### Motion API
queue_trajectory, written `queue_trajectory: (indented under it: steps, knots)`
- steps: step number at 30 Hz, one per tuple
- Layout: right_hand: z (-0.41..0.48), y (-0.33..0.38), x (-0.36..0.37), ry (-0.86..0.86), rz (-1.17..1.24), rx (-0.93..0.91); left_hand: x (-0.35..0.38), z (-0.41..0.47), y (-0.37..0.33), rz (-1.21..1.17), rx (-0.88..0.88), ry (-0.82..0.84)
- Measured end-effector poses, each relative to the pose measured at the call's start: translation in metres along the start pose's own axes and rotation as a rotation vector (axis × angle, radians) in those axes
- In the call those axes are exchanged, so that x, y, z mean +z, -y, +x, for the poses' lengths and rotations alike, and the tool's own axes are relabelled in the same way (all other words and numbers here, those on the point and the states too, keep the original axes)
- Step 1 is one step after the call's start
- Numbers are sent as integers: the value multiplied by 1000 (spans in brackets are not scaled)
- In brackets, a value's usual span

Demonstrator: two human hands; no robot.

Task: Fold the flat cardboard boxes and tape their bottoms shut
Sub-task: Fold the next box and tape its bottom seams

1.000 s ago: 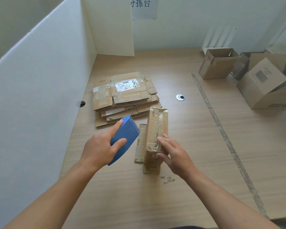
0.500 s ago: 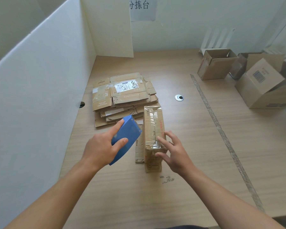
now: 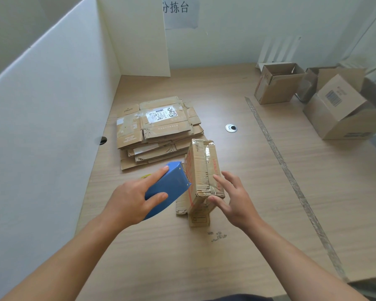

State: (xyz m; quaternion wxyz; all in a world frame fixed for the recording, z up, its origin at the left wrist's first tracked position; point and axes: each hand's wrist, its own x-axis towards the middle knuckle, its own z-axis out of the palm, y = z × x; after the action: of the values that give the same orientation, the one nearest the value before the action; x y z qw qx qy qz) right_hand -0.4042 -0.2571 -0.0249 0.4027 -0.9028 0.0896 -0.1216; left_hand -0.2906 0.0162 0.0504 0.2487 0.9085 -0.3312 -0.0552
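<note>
Head: box [image 3: 202, 172] points away — taped side seemingly up.

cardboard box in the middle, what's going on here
A person is taping a small cardboard box that stands on the table. The left hand grips a blue tape dispenser at the box's left side, while the open right hand touches its right side. Clear tape already runs along the box's upward face. A stack of flat boxes lies behind it, and folded boxes sit at the far right.
</note>
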Motion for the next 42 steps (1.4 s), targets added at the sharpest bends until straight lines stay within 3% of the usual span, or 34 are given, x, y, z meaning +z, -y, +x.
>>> queue_trajectory:
  steps: [3,7,11,16,21,28,32,36,39,42]
  knots:
    - [-1,5,-4,-37,-4,-28,0,-1,4,12,112,-27]
    - [5,25,-14,-100,-5,-128,-2,-1,4,158,429,-138]
    - [14,48,-27,4,4,-197,0,1,5,239,649,-200]
    - [17,58,-33,167,7,-215,-2,1,0,295,755,-242]
    - [15,57,-32,132,60,-246,-3,0,-2,320,792,-243]
    - [14,55,-33,75,41,-149,0,-1,-4,191,763,-184]
    - [11,50,-37,77,58,-77,0,4,-5,107,677,-58]
    - [5,36,-63,10,165,134,-16,5,8,56,489,109]
    - [-8,20,-73,-3,358,338,-41,15,1,-68,253,355]
    - [-14,10,-56,-28,484,545,-50,40,-18,-47,147,521]
